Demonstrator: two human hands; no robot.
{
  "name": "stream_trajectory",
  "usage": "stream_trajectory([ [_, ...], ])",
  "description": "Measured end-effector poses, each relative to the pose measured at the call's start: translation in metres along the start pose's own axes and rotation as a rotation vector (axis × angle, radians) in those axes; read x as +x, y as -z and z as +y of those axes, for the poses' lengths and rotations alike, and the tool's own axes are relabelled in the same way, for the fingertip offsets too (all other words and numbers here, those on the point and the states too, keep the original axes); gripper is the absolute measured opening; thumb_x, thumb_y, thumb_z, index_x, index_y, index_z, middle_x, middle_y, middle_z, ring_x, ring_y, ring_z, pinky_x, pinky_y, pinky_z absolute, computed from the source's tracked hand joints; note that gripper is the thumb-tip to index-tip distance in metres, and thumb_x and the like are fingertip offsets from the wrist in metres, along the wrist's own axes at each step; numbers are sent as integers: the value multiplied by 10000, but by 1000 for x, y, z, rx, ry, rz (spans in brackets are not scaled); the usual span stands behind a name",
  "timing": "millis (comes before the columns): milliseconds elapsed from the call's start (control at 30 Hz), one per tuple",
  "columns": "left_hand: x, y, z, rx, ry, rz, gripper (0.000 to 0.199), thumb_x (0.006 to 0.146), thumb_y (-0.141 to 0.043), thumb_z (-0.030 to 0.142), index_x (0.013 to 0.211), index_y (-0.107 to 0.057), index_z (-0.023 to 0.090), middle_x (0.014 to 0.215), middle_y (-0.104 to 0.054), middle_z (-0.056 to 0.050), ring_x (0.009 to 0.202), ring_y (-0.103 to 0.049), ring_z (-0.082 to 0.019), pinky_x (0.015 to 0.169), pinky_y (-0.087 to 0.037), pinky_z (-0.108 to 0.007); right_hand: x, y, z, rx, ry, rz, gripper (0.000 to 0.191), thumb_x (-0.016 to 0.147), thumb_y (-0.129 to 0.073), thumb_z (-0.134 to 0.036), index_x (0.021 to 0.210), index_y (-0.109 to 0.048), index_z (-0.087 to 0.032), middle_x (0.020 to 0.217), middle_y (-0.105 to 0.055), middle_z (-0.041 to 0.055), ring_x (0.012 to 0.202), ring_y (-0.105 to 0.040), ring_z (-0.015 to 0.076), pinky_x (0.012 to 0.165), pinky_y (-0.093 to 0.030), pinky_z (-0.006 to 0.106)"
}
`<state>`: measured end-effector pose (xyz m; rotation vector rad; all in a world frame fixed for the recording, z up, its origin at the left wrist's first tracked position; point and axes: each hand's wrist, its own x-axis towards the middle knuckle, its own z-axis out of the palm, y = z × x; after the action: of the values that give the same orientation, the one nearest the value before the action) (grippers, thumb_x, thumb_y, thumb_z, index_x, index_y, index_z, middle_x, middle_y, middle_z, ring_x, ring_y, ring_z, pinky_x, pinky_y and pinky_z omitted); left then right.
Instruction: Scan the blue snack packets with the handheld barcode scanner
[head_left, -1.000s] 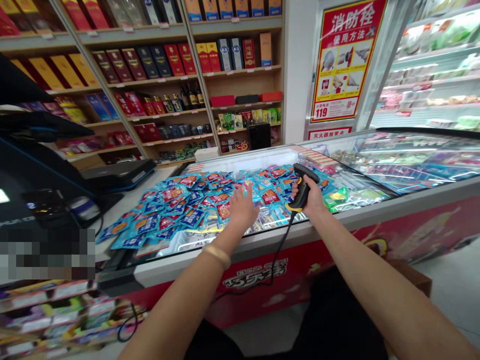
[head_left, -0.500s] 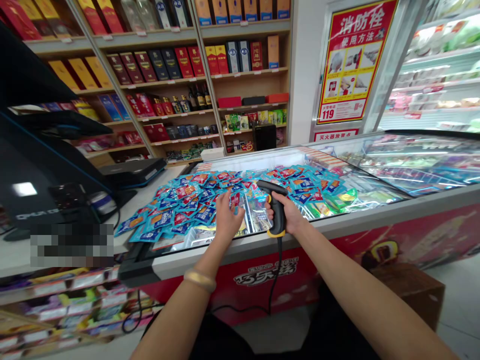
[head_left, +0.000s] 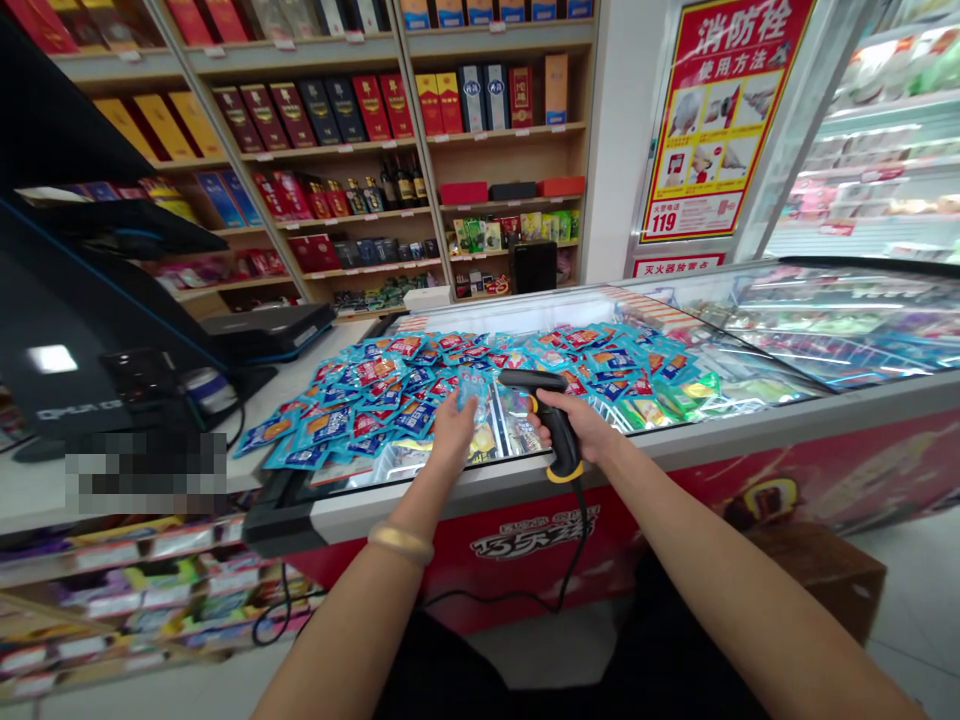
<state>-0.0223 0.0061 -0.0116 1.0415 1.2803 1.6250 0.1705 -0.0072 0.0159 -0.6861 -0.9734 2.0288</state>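
My right hand (head_left: 574, 425) is wrapped round the grip of a black and yellow barcode scanner (head_left: 534, 381), whose head points left. Just left of it, my left hand (head_left: 455, 430) is closed on a small light-blue snack packet (head_left: 473, 383), held up over the glass top with its pale side towards me. Behind and around both hands lies a wide heap of blue snack packets (head_left: 375, 375) with red, orange and dark-blue labels. The scanner's cable (head_left: 574, 560) hangs down the freezer's front.
The heap lies on a chest freezer (head_left: 487, 487) with a glass top. A checkout machine (head_left: 67, 330) stands at the left. Shelves of boxes and bottles (head_left: 337, 190) line the back. A brown box (head_left: 825, 570) sits on the floor at right.
My left hand, earlier open over the heap, has closed on a packet and raised it near the scanner. The scanner's head has shifted slightly left and down in view.
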Motion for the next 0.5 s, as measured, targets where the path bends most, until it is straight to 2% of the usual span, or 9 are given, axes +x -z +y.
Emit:
stream_trajectory([
  [67,-1,0,4,-63,52,5,375,717,-652,356,1046,-589,185,916,-700,-47,820,-667,-181,723,-538,-331,0,1,1,-46,-4,-16,204,798,-643,-350,780,-608,-150,584,-586,2,436,-497,85,406,-427,190],
  [200,-4,-1,12,-139,31,-4,301,789,-579,396,1012,-556,196,884,-694,-43,817,-690,-184,746,-558,-363,1,-1,2,-112,-12,-16,225,783,-676,-350,769,-613,-134,577,-584,9,422,-510,84,389,-437,182],
  [333,-8,-4,17,-167,25,40,299,785,-603,419,976,-557,195,843,-697,-37,803,-694,-196,756,-571,-389,1,-4,4,-165,-21,-13,240,767,-701,-340,726,-608,-123,558,-586,17,406,-506,82,368,-439,177],
  [500,-9,-5,18,-181,32,47,272,782,-617,381,970,-568,191,821,-689,-19,747,-681,-168,721,-578,-352,1,-5,3,-188,-39,-3,242,792,-677,-340,695,-601,-131,547,-583,8,406,-498,77,364,-437,173],
])
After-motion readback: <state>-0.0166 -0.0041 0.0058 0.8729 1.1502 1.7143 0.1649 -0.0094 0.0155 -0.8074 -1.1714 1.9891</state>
